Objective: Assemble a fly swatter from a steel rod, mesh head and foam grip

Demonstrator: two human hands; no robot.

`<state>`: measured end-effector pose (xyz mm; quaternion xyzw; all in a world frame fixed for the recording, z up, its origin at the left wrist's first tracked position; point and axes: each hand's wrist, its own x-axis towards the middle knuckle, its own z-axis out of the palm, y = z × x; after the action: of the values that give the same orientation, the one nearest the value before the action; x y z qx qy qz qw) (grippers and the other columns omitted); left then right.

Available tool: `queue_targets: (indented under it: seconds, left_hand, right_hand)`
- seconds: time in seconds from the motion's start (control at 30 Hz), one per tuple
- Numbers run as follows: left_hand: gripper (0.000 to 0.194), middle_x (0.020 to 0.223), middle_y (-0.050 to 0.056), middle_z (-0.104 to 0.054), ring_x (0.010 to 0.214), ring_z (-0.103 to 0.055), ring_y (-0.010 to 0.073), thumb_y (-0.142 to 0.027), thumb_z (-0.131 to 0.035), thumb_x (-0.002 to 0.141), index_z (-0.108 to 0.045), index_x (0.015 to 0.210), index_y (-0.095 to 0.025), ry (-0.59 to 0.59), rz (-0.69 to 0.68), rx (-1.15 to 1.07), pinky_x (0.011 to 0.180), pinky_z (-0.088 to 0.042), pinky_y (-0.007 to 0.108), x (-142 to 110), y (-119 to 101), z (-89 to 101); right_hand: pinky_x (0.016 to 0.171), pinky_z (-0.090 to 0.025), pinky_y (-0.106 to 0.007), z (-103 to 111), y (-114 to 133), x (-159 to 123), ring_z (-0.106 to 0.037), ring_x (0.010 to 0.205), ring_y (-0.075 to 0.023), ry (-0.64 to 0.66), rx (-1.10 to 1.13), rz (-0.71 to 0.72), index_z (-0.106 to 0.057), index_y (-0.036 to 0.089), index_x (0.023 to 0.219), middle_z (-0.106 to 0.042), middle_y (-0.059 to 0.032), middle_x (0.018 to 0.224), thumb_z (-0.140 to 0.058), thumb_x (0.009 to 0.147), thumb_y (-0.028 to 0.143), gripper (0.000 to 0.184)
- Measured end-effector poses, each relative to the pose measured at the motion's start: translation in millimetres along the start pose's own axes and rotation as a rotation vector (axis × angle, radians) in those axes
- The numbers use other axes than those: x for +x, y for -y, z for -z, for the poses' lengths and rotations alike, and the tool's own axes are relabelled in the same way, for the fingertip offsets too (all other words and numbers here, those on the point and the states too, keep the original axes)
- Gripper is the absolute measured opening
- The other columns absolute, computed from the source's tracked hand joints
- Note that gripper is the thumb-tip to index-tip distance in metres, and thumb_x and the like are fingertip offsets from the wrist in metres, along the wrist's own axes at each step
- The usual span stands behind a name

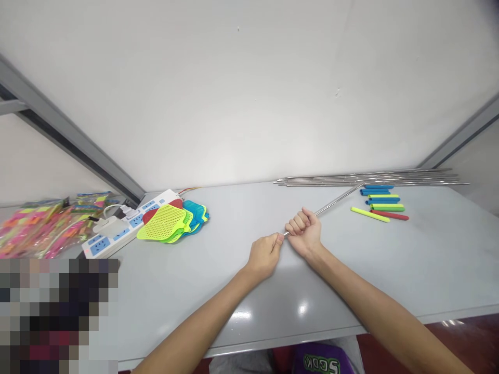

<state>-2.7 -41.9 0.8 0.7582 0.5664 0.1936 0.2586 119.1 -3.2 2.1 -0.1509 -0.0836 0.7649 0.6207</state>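
Above the gray table [218, 270], both hands' fingers [297, 223] curl closed around one metal rod [339, 200].

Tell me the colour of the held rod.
The rod is silver; best in the head view.

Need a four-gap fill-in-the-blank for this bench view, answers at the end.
1. Of the left hand and right hand on the thin silver metal rod, the ____ is nearer the long silver metal rods.
2. Beside short blue, yellow and green plastic tubes, a single tube is ____.
3. Flat perforated coloured plastic paddles lie to the hands' ____.
4. The white plastic power strip has ____-coloured socket panels.

Missing words: right; red; left; blue.
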Motion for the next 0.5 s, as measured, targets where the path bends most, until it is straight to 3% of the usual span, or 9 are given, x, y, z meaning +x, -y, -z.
queue_targets:
  seconds: [0.27,0.5]
  left_hand:
    - [0.046,0.05,-0.002,-0.037,0.049,-0.035,0.0092,-0.041,-0.013,0.083,-0.039,0.054,-0.017,0.008,0.015,-0.073,0.048,-0.026,0.021,1.1,1.3,1.3]
    - [0.045,0.051,-0.003,-0.037,0.049,-0.035,0.0089,-0.043,-0.013,0.082,-0.037,0.054,-0.017,0.019,-0.012,-0.114,0.049,-0.027,0.021,1.2,3.2,1.2]
  right_hand:
    - [0.034,-0.021,-0.022,-3.5,-4.0,-3.2,-0.014,0.031,-0.0067,-0.037,-0.157,0.035,-0.011,0.017,0.046,-0.013,0.0068,0.033,-0.041,0.074,0.026,0.042]
    - [0.034,-0.021,-0.023,-6.7,-8.2,-6.4,-0.014,0.032,-0.0073,0.034,-0.104,-0.006,-0.011,0.018,0.045,-0.013,0.0068,0.034,-0.041,0.074,0.025,0.042]
